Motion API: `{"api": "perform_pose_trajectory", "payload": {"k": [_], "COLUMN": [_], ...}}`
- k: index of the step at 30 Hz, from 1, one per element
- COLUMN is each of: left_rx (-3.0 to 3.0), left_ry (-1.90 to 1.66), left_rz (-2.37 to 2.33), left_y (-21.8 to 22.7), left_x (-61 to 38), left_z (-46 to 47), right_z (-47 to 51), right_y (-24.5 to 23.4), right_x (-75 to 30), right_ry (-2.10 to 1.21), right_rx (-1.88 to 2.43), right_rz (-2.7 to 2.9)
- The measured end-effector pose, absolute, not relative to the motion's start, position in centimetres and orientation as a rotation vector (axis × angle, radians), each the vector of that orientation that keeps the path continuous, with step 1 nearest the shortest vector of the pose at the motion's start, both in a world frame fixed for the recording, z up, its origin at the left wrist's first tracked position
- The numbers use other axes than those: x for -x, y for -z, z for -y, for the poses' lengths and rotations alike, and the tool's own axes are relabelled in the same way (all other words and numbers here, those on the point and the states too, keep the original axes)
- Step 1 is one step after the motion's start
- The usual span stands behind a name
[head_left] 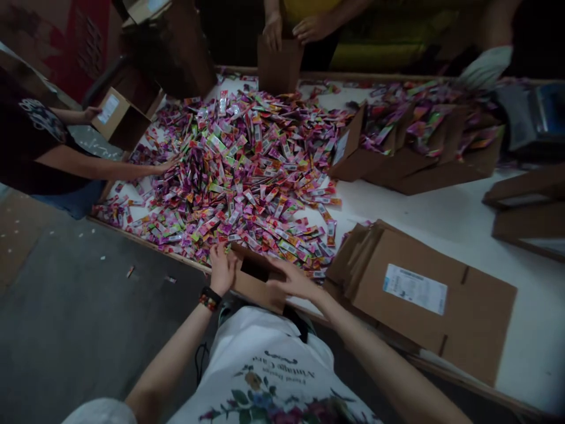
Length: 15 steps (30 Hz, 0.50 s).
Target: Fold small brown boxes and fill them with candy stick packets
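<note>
An open cardboard box [258, 288] is held against my front at the near edge of the table. My left hand [222, 270] grips its left end, with the fingers over the rim. At the other end my right hand [293, 279] has its thumb and fingers on the box wall and rim. The inside of the box is dark, so what it holds cannot be made out. Just beyond it spreads a large pile of small, colourful wrapped packets [247, 165]. To the right of my right hand lies a stack of flattened cardboard boxes [477, 282] with a white label on top.
Packet-filled boxes [397, 168] stand in a row at the right back of the white table [406, 215]. One person [66, 147] at left holds a box and reaches into the pile. Another person's hands [309, 28] hold a box across the table. A gloved hand [488, 68] is at far right.
</note>
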<state>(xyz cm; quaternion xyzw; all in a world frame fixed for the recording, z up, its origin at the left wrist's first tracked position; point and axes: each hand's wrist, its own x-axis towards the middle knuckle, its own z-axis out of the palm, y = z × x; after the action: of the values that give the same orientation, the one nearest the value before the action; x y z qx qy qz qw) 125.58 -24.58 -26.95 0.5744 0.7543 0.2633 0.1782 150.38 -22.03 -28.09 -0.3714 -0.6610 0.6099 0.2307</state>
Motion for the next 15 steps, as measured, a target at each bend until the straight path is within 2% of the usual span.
{"api": "perform_pose_trajectory", "payload": {"k": [4, 6, 9, 11, 13, 15], "left_rx": [-1.5, -1.756, -2.189, -2.276, -2.287, -2.282], "left_ry": [-0.95, -0.773, -0.294, -0.081, 0.06, 0.163], "left_rz": [-2.155, -1.979, -1.419, -1.097, -0.937, -0.891], "left_y": [26.5, 25.8, 25.1, 25.0, 24.9, 24.4], "left_x": [-124.8, -124.3, -123.7, -123.5, -123.6, -123.6], "left_z": [25.4, 25.4, 23.9, 22.2, 20.5, 19.4], "right_z": [24.1, 25.1, 25.8, 25.6, 25.0, 24.3], "right_y": [26.7, 26.9, 27.3, 27.7, 28.4, 29.8], "right_x": [-149.4, -148.3, -146.3, -145.3, -145.1, -146.0], "right_ry": [-1.497, -1.46, -1.356, -1.313, -1.391, -1.514], "right_rx": [0.9, 0.932, 1.047, 1.065, 1.027, 1.134], "right_rz": [2.392, 2.523, 2.596, 2.592, 2.474, 2.077]}}
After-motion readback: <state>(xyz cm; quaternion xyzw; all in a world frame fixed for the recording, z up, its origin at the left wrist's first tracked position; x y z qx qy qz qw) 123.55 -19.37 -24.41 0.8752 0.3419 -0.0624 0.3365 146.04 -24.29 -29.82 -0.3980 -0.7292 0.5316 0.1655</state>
